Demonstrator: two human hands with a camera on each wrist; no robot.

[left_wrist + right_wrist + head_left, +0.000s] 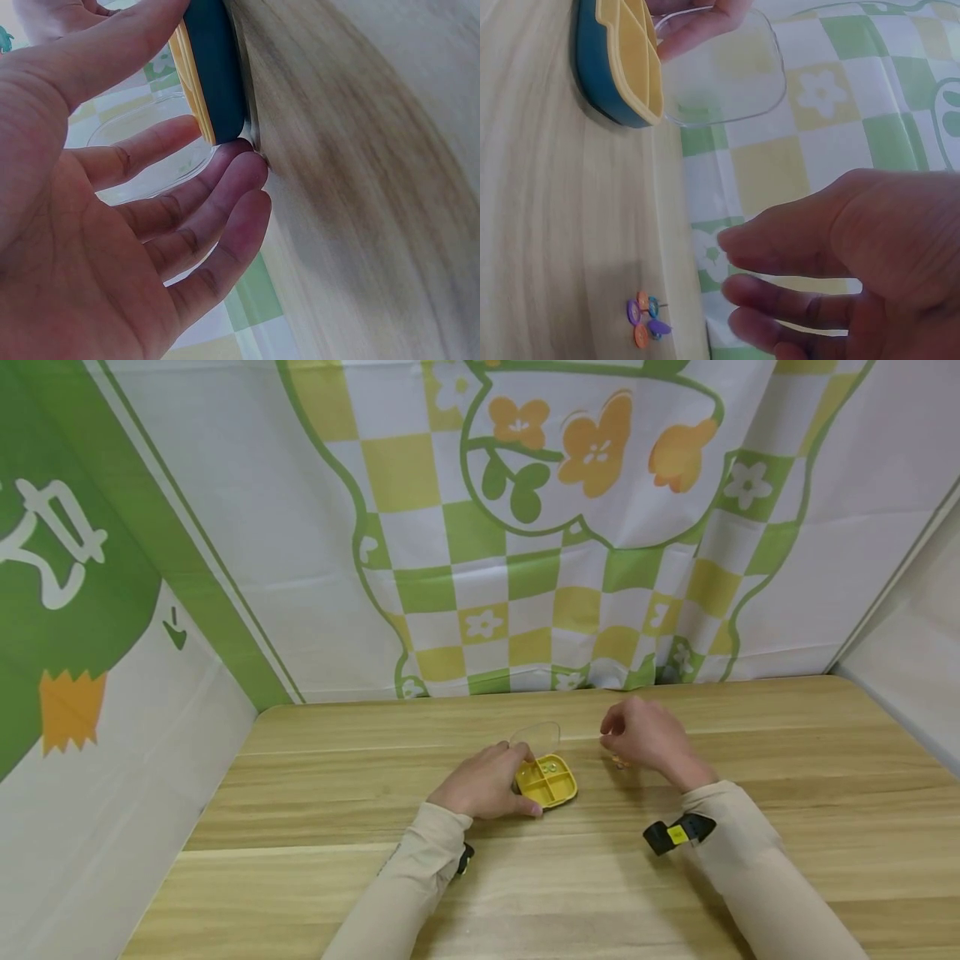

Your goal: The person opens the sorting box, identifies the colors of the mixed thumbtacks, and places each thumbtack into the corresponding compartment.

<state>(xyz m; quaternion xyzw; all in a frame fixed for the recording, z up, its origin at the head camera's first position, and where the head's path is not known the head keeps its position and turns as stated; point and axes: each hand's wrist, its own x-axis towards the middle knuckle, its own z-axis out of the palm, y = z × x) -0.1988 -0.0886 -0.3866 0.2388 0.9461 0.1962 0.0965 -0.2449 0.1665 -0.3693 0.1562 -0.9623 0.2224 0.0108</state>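
Observation:
A yellow four-compartment pill box [558,788] with a dark teal base [217,75] and a raised clear lid [739,71] sits on the table. My left hand [483,782] grips it from the left, thumb at the near edge and index finger at the back by the lid. Small round greenish pieces [550,768] lie in a back compartment. To the right, my right hand [647,735] hovers over a small cluster of orange, purple and teal discs [641,319], some with thin pins like stud earrings. Its thumb and fingers are bent loosely, with nothing visible between them.
The wooden table [337,860] reaches back to a checked green, yellow and white curtain [480,560]. White panels stand at the left and right sides. Black bands [678,835] are worn on both wrists.

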